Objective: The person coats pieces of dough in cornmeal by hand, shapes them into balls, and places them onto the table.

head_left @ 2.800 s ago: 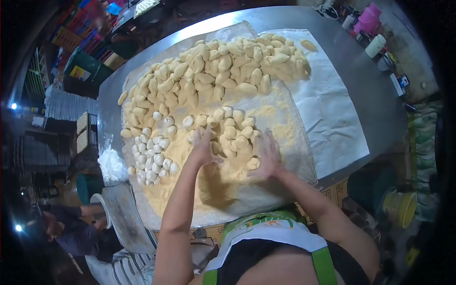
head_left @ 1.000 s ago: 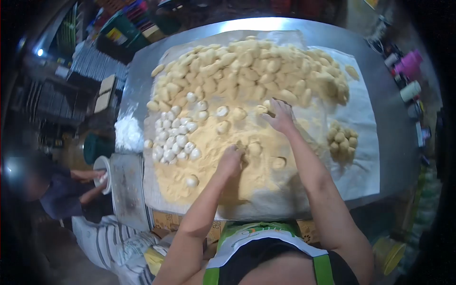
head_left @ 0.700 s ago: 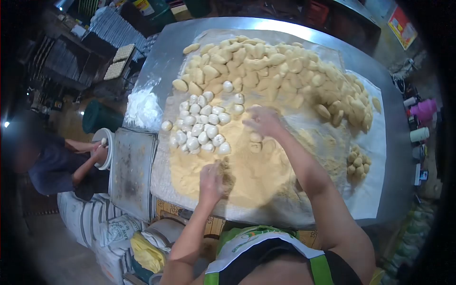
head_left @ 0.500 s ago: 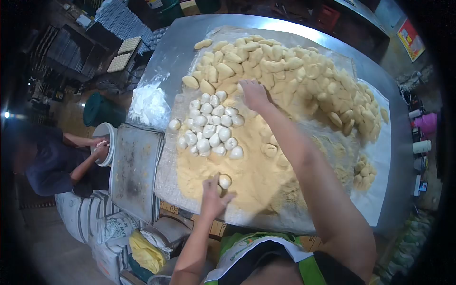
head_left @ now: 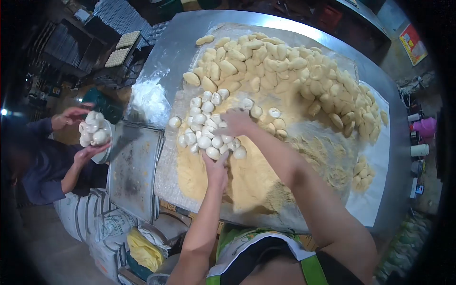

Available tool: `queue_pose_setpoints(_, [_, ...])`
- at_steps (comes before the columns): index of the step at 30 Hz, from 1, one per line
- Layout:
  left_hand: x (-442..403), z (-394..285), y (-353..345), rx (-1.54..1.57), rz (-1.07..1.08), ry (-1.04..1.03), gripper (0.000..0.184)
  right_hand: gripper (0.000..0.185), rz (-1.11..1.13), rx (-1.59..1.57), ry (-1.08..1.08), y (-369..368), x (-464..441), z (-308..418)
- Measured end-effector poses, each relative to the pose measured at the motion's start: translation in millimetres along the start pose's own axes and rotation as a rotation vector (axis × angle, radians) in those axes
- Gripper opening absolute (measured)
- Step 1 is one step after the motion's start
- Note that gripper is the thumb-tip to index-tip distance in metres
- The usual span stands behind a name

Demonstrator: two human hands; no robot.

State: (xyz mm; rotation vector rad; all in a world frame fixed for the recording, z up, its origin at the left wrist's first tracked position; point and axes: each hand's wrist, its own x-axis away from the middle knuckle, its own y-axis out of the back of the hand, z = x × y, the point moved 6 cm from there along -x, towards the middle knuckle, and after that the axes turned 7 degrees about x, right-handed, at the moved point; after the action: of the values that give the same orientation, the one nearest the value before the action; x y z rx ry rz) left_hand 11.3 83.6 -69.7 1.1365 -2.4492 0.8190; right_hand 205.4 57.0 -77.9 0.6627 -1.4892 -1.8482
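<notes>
A cluster of smooth white dough balls (head_left: 203, 116) lies on the yellow-crumbed work surface. At its lower edge my left hand (head_left: 216, 172) has thumb and fingers closed about a dough ball (head_left: 212, 153). My right hand (head_left: 237, 122) reaches over the cluster's right side, fingers stretched out over the balls and partly hiding them. Just beyond that hand are a few separate balls, one of them a white ball (head_left: 274, 112) dusted with crumbs. Crumb-coated, flattened dough pieces (head_left: 228, 68) are heaped along the far side.
At left a co-worker's hands (head_left: 90, 151) hold a clump of dough balls (head_left: 95, 129) over a white bucket (head_left: 105, 154). Stacked metal trays (head_left: 134, 171) adjoin the metal table (head_left: 183, 28). A plastic sheet with white powder (head_left: 148, 102) lies at the table's left corner.
My left hand has moved up to the cluster from the lone ball below. My right hand has come down-left from the coated pieces, leaving balls there. The co-worker has lifted a dough clump.
</notes>
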Motion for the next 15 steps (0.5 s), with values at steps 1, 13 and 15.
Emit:
queue_pose_setpoints(1, [-8,7,-7,0.003,0.047,-0.072,0.086,0.066,0.093,-0.159,0.039,-4,10,-7])
queue_pose_setpoints(13, [37,89,-80,-0.463,0.283,-0.042,0.107,0.04,-0.13,-0.594,-0.434,-2,134,-172])
queue_pose_setpoints(15, [37,88,-93,-0.553,0.268,-0.129,0.108,0.04,-0.293,-0.521,-0.323,16,144,-152])
